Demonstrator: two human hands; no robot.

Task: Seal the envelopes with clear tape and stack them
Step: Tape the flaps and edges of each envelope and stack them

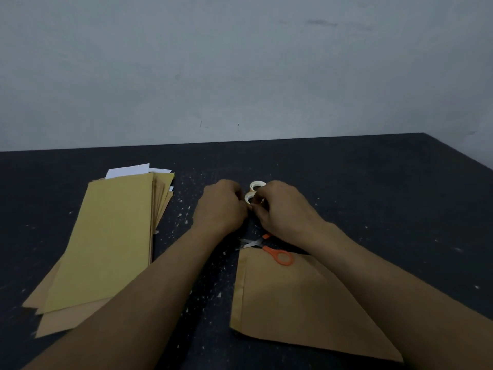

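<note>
Held a small roll of clear tape (250, 198) in the curled fingers of the right hand (282, 206); pinched at its near edge with the left hand (221, 206), probably picking for the loose end, too small to tell. Saw no strip pulled out. Had a single brown envelope (293, 303) flat just nearer, under the right forearm, with no tape visible on it: judged unsealed. Saw orange-handled scissors (277, 253) across its far corner, blades apart, and a second tape roll (257, 186) just behind the first. Had a pile of brown envelopes (112, 236) well to the left on the dark table (373, 196); could not tell whether sealed.
</note>
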